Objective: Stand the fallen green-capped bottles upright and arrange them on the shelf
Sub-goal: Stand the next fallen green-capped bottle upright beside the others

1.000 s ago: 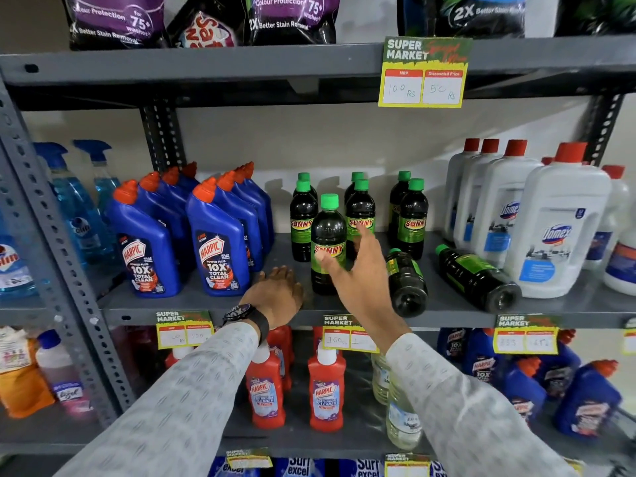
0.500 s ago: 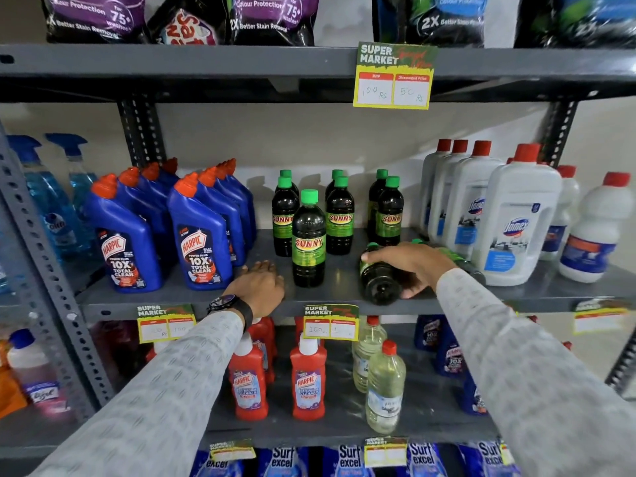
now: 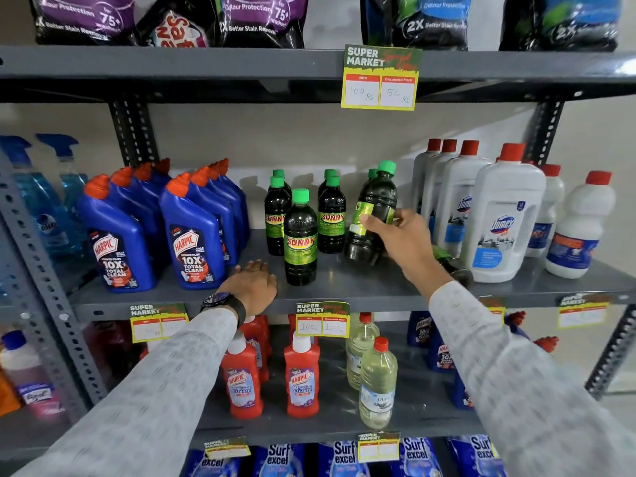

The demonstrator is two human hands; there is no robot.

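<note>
The dark, shiny green-capped bottle (image 3: 373, 215) tilts a little on the grey metal shelf (image 3: 361, 284), the right hand (image 3: 401, 235) wrapped round its middle. Another bottle (image 3: 451, 263) seems to lie behind that wrist. The left hand (image 3: 253, 284) rests flat, fingers loose.

On the middle shelf (image 3: 361, 287), the Harpic bottles (image 3: 192, 242) are standing at the left, the Sunny bottles (image 3: 299, 235) in the centre and the Domex bottles (image 3: 499, 218) at the right. One Sunny bottle is standing in front of the others. Just right of them the right hand (image 3: 402, 235) is gripping a tilted bottle (image 3: 373, 215), its base touching the shelf. Behind that wrist, a fallen bottle (image 3: 451, 261) is lying beside the Domex bottles. The left hand (image 3: 253, 284) is resting flat on the shelf's front edge, between the Harpic bottles and the front Sunny bottle.
</note>
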